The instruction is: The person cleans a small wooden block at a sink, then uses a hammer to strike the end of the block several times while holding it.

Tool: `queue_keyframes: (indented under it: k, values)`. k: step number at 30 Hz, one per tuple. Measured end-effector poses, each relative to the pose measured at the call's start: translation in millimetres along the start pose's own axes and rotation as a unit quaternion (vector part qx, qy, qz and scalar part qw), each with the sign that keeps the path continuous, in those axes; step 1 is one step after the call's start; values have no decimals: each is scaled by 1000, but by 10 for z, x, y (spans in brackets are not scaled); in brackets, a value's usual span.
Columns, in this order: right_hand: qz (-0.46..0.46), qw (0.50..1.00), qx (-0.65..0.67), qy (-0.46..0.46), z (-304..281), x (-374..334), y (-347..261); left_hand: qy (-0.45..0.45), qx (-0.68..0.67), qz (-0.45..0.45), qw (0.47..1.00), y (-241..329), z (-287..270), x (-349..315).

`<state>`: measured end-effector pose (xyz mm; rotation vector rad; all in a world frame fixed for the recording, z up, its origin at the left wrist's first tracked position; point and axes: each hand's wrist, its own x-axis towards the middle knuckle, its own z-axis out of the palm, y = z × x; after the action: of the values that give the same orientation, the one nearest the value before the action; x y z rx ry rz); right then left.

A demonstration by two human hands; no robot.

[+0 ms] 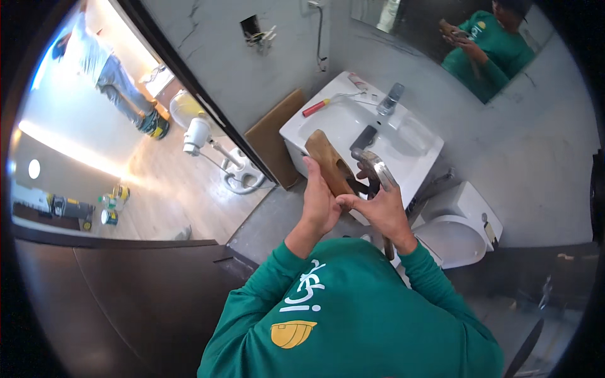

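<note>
A wooden hand plane [329,160] is held up in front of me, tilted, with a dark slot in its body. My left hand [320,205] is closed around its lower end, fingers behind the wood. My right hand [384,211] is closed on a claw hammer [378,169], its metal head showing above the hand and its handle coming out below, near the wrist. The right thumb reaches across to the plane's near end, next to a dark piece set in the slot. The right fingers are partly hidden behind the hammer.
A white washbasin [346,116] with a faucet [392,99] stands ahead, a red-handled tool [316,108] on its rim. To the right is a toilet [454,242]; a brown board [272,135] leans left of the basin. Through the doorway stand a person [113,75] and a white fan [198,133].
</note>
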<state>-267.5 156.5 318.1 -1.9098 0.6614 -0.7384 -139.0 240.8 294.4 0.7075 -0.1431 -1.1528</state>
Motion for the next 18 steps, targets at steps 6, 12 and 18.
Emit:
queue_keyframes:
  k: [6, 12, 18]
  values:
    - [63, 987, 148, -3, -246, 35, 173, -82, -95, -71, 990, -211, -2, 192]
    - [185, 944, 270, -31, -379, -9, 275, -155, -55, -151, 975, -257, -175, 410]
    - [252, 915, 314, -21, -481, -83, 318, -195, -5, -101, 976, -287, -40, 329]
